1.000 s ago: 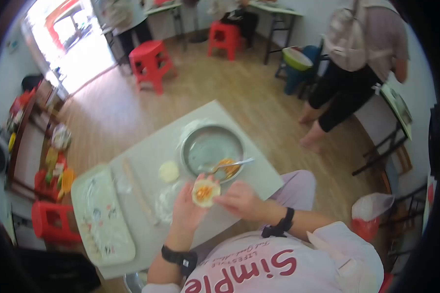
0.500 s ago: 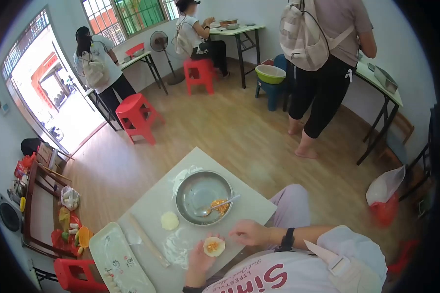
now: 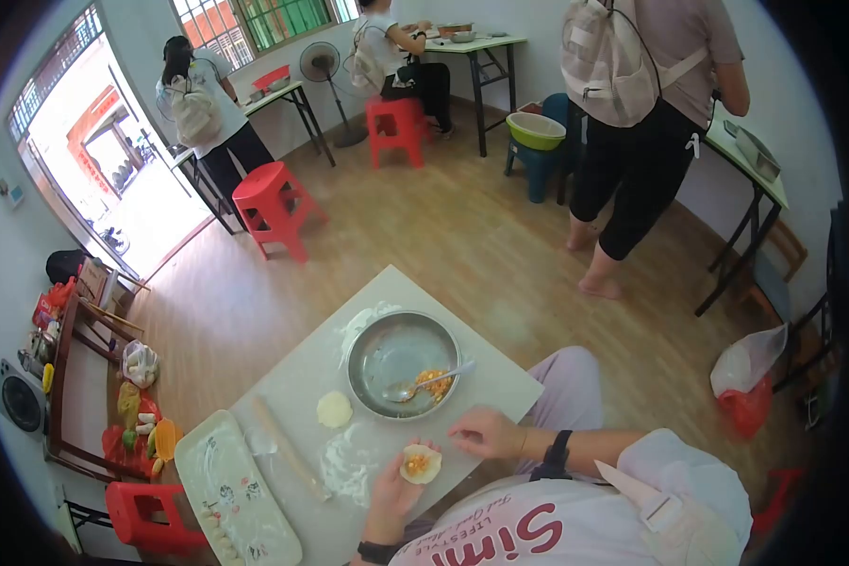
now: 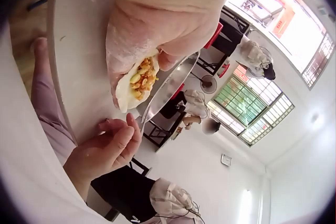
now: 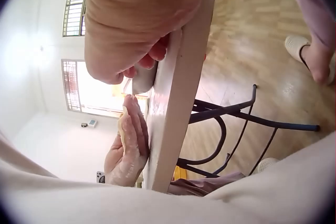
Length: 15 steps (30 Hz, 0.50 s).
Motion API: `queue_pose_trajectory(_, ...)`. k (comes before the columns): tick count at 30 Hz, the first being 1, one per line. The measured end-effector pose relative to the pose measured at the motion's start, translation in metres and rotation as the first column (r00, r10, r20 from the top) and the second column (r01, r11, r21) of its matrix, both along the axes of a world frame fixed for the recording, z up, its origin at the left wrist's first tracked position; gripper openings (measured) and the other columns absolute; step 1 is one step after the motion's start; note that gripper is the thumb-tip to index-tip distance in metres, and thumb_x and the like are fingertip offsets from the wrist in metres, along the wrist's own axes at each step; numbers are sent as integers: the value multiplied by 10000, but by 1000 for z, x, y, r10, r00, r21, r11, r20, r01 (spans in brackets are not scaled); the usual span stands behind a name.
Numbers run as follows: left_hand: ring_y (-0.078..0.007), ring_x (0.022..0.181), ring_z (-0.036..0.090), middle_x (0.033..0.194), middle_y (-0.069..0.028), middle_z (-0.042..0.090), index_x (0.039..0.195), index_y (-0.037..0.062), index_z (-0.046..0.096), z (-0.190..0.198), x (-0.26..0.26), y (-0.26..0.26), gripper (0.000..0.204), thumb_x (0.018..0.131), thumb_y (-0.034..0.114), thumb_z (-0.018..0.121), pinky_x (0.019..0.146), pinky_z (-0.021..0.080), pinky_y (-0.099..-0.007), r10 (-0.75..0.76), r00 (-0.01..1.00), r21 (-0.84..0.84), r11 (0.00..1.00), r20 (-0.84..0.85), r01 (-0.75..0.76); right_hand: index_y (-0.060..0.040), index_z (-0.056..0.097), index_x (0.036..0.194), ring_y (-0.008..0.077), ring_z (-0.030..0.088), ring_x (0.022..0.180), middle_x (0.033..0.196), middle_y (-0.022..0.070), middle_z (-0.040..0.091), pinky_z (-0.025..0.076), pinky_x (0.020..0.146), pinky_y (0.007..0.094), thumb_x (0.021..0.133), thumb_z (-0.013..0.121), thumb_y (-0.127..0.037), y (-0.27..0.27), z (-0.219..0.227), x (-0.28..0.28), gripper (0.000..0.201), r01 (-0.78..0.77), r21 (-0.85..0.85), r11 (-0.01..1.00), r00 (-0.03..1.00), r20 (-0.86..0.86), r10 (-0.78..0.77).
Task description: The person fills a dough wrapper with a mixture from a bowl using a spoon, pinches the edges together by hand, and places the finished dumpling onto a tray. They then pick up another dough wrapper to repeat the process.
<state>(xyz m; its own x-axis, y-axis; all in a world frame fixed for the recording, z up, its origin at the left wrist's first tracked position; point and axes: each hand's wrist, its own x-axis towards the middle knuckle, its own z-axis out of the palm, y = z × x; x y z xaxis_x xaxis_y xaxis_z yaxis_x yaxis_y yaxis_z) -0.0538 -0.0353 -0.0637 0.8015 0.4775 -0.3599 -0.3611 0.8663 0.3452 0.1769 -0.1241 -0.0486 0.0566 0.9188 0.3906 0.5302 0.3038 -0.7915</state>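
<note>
On my left palm, fingers held out flat in the right wrist view, lies a round dough wrapper [image 3: 431, 474] with chopped orange-yellow filling [image 4: 142, 79] at its middle. That left hand [image 3: 392, 491] is over the near side of the table. Just to its right, my right hand [image 3: 489, 434] hovers apart from the wrapper, its fingers loosely bent and holding nothing. Beyond both hands sits a metal bowl [image 3: 382, 351]; a spoon [image 3: 448, 374] rests inside beside more filling [image 3: 436, 386]. A second flat wrapper [image 3: 334, 409] lies left of the bowl.
A rolling pin [image 3: 292, 451] lies on the floury white table [image 3: 502, 385], next to a pale patterned tray [image 3: 272, 519] holding several dumplings along its left edge. Red stools [image 3: 278, 203], other tables and several people [image 3: 623, 141] stand farther off across the floor.
A second ago my right fingertips were at the wrapper's edge; now that hand is drawn away to the right. The filled wrapper stays on my left hand. The head view has tilted upward.
</note>
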Motion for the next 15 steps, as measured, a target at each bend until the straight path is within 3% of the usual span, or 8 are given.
queue_pose_trajectory(2,-367,1317,372,1339,-182,469,1307,-11,434,-2,1,0,387,970,178,453,1121,286,-484,-2,999,-23,1000,52,3,-83,657,941,243,556,655,725,58,586,446,652,364,789,675,-174,0,-1,0,179,-14,1,1000,1000,22,14)
queue_pose_trajectory(9,-379,1311,377,1336,-188,466,1309,-3,424,2,1,-3,387,963,163,473,1116,292,-500,35,999,-37,999,-6,-36,-90,665,922,238,566,662,727,55,597,442,663,360,786,677,-180,0,6,-1,163,-11,1,1000,1000,12,11)
queue_pose_trajectory(15,-386,1319,364,1350,-188,450,1326,8,404,-5,0,-2,388,976,167,451,1118,288,-508,26,994,-82,996,110,-17,-87,668,928,232,565,648,726,61,597,440,662,362,786,683,-168,1,10,0,165,-29,-8,1000,999,32,29)
